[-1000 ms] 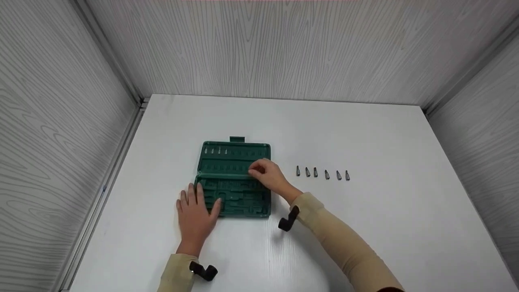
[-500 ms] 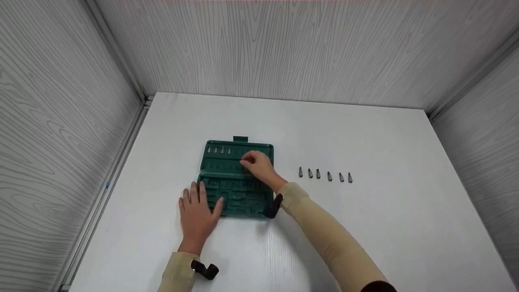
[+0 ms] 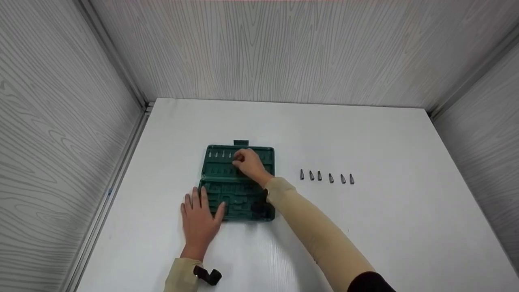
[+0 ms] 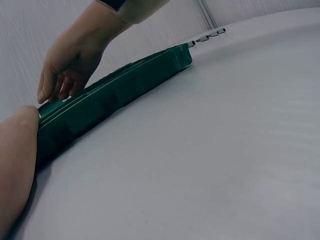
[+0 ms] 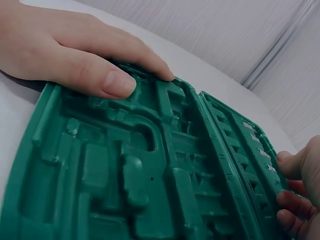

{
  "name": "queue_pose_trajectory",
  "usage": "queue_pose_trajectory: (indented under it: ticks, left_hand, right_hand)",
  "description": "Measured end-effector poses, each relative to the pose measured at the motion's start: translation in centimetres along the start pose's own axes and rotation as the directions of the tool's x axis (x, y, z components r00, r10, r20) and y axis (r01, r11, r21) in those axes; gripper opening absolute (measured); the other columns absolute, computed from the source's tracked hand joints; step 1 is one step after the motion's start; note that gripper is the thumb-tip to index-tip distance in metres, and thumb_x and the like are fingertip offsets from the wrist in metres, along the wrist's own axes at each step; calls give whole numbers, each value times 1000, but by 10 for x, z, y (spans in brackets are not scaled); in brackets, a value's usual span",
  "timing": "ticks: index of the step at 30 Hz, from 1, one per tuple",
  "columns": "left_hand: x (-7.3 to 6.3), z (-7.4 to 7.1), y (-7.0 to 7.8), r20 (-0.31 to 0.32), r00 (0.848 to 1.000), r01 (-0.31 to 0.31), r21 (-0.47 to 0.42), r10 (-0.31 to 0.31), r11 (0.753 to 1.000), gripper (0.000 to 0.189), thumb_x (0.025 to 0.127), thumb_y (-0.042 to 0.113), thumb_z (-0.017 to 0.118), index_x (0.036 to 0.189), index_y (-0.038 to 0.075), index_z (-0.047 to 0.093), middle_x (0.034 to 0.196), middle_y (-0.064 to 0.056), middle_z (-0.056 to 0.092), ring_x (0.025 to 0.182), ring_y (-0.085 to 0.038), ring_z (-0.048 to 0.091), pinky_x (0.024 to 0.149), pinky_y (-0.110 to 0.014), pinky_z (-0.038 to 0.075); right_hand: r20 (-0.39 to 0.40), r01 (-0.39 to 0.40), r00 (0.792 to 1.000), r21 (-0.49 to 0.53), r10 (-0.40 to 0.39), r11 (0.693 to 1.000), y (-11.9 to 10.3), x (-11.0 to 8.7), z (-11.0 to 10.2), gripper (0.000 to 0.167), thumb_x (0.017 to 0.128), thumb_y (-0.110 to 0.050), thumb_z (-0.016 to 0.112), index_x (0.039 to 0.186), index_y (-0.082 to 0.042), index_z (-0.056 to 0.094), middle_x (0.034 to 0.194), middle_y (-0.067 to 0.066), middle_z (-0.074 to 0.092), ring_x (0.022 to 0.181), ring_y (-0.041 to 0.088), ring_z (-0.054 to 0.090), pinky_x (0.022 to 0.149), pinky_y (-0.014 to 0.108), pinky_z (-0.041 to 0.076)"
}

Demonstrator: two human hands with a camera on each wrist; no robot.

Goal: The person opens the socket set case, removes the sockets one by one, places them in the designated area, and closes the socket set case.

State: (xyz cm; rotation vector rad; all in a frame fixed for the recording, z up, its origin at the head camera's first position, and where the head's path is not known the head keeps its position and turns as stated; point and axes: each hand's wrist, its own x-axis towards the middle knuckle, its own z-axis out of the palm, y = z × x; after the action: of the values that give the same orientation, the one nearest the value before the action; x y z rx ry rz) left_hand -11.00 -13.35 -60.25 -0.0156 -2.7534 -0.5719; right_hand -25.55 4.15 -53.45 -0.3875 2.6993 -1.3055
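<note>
A green plastic case [image 3: 239, 199] lies unfolded on the white table, its moulded slots facing up. My left hand [image 3: 201, 225] rests flat with fingers spread on the case's near left corner; the right wrist view shows its thumb over the rim. Over the far half, my right hand [image 3: 250, 165] has thumb and fingers pinched together at the upper slot row. A small screwdriver bit glints at its fingertips in the left wrist view, mostly hidden by the fingers. Several silver bits [image 3: 216, 155] sit in that row, just left of the right hand.
Several loose metal bits [image 3: 319, 175] stand in a spaced row on the white table [image 3: 389, 162], right of the case. The case's latch [image 3: 241, 142] sticks out at its far edge. Grey wood-grain panels [image 3: 259, 48] enclose the table at the back and sides.
My right hand has moved left and away from me across the case, from its right side to beside the seated bits. The left hand stays on the case's near left corner.
</note>
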Motion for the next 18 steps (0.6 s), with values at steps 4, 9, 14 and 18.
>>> queue_pose_trajectory:
  ticks: [4, 9, 14, 18]
  left_hand:
    - [-3, -2, -3, 12, 1000, 14, 9, -14, 1000, 82, 89, 61, 41, 145, 2, 30, 146, -23, 26, 132, -46, 21, 104, -58, 14]
    - [-3, -2, -4, 15, 1000, 14, 13, -14, 1000, 83, 89, 61, 42, 144, 1, 30, 146, -23, 26, 131, -46, 22, 104, -58, 15]
    - [-1, -3, -3, 19, 1000, 14, 15, -14, 1000, 84, 88, 62, 42, 144, 1, 30, 146, -23, 26, 131, -46, 21, 104, -59, 15]
    - [-1, -4, -3, 22, 1000, 12, 14, -13, 1000, 83, 88, 62, 42, 145, 2, 29, 147, -23, 26, 132, -46, 21, 104, -58, 14]
  right_hand:
    - [1, 14, 1000, -8, -14, 1000, -4, 6, 12, 22, 92, -17, 59, 111, -6, 62, 101, 5, 54, 90, 15, 53, 78, 30, 45]
    - [-8, 10, 1000, -7, -10, 1000, -7, 11, 22, 26, 92, -17, 59, 115, -4, 61, 102, 6, 54, 91, 16, 53, 79, 31, 46]
    - [-17, -7, 1000, -16, 7, 1000, -6, 16, 22, 26, 92, -18, 60, 115, -5, 61, 105, 6, 54, 93, 17, 53, 80, 33, 45]
    - [-38, -58, 998, -22, 58, 998, -6, 19, 21, 25, 92, -19, 59, 115, -7, 61, 108, 6, 55, 93, 17, 54, 80, 34, 46]
